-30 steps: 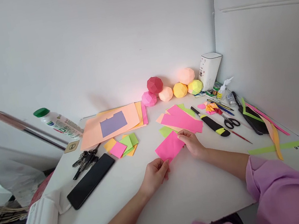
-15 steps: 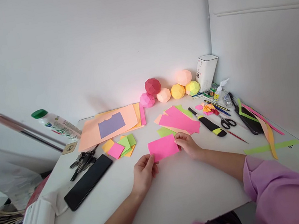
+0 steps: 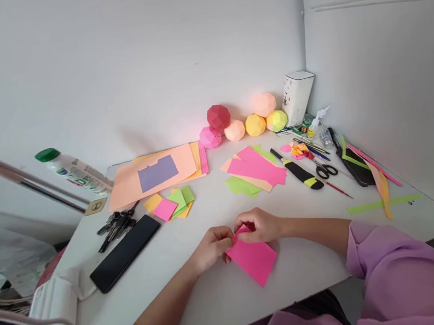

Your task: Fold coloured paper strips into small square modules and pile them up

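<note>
A pink rectangular paper [image 3: 256,261] hangs slanted between my hands, its lower corner pointing toward the table's front edge. My left hand [image 3: 215,246] pinches its upper left corner. Right beside it, my right hand [image 3: 257,224] has its fingers closed on the paper's upper edge. The fingertips of both hands nearly meet there. Beyond them lie pink, peach and green paper pieces [image 3: 257,168], and small coloured squares [image 3: 165,209] are at the left.
Keys [image 3: 117,224] and a black phone [image 3: 126,252] lie at the left, near a white bottle [image 3: 80,174]. Paper balls [image 3: 218,117] line the wall. A cutter [image 3: 302,173], scissors [image 3: 325,168] and paper strips [image 3: 384,203] are at the right.
The pink paper has turned from level to slanted and come lower. My right hand has moved left, close to my left hand. The view has shifted slightly.
</note>
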`<state>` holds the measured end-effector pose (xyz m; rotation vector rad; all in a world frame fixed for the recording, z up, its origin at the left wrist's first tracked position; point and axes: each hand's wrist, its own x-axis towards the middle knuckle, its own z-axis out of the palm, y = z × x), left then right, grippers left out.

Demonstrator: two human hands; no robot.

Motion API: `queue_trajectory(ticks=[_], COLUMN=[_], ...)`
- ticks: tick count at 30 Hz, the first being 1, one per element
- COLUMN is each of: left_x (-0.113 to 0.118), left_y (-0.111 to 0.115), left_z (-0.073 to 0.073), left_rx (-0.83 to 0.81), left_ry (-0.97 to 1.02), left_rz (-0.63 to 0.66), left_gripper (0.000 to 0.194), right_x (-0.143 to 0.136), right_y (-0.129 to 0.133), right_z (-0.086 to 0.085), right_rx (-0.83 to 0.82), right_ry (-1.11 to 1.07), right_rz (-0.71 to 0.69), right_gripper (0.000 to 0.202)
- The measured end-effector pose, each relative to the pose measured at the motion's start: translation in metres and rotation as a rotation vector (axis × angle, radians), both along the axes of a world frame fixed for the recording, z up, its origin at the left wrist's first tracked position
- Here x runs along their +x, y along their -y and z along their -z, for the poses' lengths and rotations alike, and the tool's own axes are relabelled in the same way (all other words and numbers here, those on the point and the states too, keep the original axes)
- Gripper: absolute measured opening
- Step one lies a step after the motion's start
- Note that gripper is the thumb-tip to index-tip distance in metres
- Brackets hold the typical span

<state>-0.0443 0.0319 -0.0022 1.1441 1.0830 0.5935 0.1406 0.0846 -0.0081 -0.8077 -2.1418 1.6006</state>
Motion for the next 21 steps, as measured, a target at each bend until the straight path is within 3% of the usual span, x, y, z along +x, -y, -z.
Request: queue_trajectory(ticks=[4, 11, 14, 19, 21], left_x=[0.002, 0.005, 0.002, -0.005, -0.006], left_y=[0.002, 0.002, 0.000, -0.005, -0.006], left_z=[0.001, 0.003, 0.003, 0.003, 0.003], left_rx=[0.035, 0.056, 0.040, 0.022, 0.018], left_ry=[-0.041, -0.057, -0.040, 0.012, 0.028], left_rz=[0.008, -0.013, -0.012, 0.002, 0.012], left_gripper=[0.013, 0.011, 0.011, 0.011, 0.011], right_x=[-0.005, -0.007, -0.003, 0.008, 0.009], right_y=[0.010, 0.010, 0.001, -0.018, -0.018], right_z=[0.004, 0.001, 0.001, -0.001, -0.003], right_rx=[0.168, 0.235, 0.194, -0.008, -0.069], right_ry=[0.041, 0.014, -0.020, -0.072, -0.097], right_rz=[0.015, 0.035, 0.074, 0.201, 0.189], right_gripper=[0.010, 0.006, 0.006, 0.006, 0.007])
